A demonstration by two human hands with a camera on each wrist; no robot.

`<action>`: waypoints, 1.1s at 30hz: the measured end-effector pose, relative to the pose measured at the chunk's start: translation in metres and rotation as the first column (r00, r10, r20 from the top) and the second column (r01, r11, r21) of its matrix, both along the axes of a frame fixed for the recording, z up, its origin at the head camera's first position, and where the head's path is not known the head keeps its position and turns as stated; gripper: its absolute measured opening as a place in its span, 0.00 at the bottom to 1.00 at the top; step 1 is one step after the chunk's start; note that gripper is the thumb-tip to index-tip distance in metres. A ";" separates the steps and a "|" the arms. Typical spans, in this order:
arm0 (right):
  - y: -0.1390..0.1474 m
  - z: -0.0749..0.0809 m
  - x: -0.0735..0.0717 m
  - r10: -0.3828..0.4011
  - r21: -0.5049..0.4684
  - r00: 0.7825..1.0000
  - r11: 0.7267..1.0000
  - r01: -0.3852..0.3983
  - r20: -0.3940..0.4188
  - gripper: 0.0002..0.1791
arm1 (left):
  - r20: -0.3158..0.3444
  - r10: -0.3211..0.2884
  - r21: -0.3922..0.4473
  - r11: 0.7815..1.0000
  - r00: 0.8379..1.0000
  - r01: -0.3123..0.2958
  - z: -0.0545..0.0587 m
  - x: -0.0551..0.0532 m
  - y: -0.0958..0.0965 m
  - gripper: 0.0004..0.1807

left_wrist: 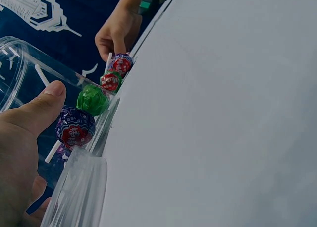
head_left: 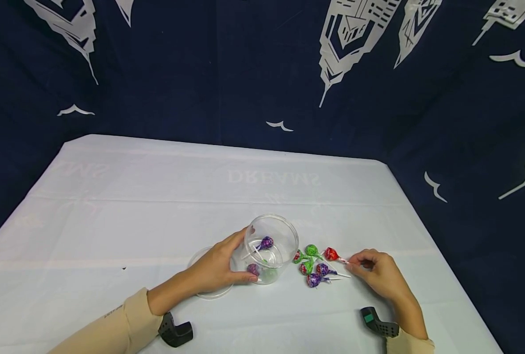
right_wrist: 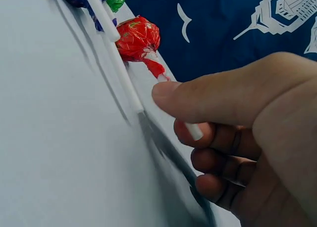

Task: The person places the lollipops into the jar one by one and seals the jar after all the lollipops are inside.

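Observation:
My left hand (head_left: 216, 265) grips a clear plastic jar (head_left: 294, 238) around its side, thumb toward the front. Inside the jar are a few wrapped lollipops, among them a purple lollipop (head_left: 267, 243) and a green lollipop (left_wrist: 93, 99). At the right, my right hand (head_left: 379, 273) pinches the white stick of a red lollipop (head_left: 331, 254) between thumb and index finger; the right wrist view shows its wrapped head (right_wrist: 138, 38) close over the table. Beside it lie several green lollipops (head_left: 311, 250) and purple lollipops (head_left: 314, 280), their sticks mostly pointing right.
A round clear lid (head_left: 214, 295) lies on the table left of the jar, partly hidden under my left hand and forearm. White cloth covers the table (head_left: 156, 226). Behind and to the right hangs a dark blue curtain (head_left: 200, 73) with white printed buildings and birds.

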State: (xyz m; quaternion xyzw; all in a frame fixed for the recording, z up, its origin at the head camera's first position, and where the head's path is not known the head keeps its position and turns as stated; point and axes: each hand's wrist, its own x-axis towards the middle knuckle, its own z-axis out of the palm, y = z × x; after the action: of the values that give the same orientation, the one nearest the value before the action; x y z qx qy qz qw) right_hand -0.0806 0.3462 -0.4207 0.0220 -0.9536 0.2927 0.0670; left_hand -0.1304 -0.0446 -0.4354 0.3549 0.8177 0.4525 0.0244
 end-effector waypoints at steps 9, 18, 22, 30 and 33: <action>0.001 0.002 0.002 0.024 -0.108 0.986 0.993 -0.042 -0.167 0.09 | 0.017 -0.002 0.001 1.000 1.000 0.002 0.001 0.000 0.001 0.57; -0.003 0.004 0.003 0.019 -0.253 0.970 0.964 -0.081 -0.241 0.08 | 0.023 0.004 -0.011 1.000 1.000 -0.004 0.000 0.000 -0.001 0.58; -0.005 0.005 0.003 0.008 -0.299 0.963 0.950 -0.092 -0.270 0.09 | 0.018 0.004 -0.012 1.000 1.000 -0.004 -0.001 0.000 -0.001 0.58; -0.010 0.009 0.005 -0.054 -0.365 0.947 0.928 -0.070 -0.317 0.08 | 0.012 0.006 -0.015 1.000 1.000 -0.006 -0.002 0.001 0.000 0.57; -0.012 0.012 0.005 -0.060 -0.413 0.939 0.906 -0.091 -0.338 0.09 | 0.005 0.010 -0.014 1.000 1.000 -0.010 -0.001 0.001 -0.001 0.57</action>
State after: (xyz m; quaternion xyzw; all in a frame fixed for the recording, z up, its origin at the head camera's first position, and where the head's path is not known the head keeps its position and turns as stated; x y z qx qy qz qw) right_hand -0.0754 0.3338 -0.4091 0.0652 -0.8407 0.4844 0.2331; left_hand -0.1298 -0.0451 -0.4368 0.3495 0.8226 0.4477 0.0266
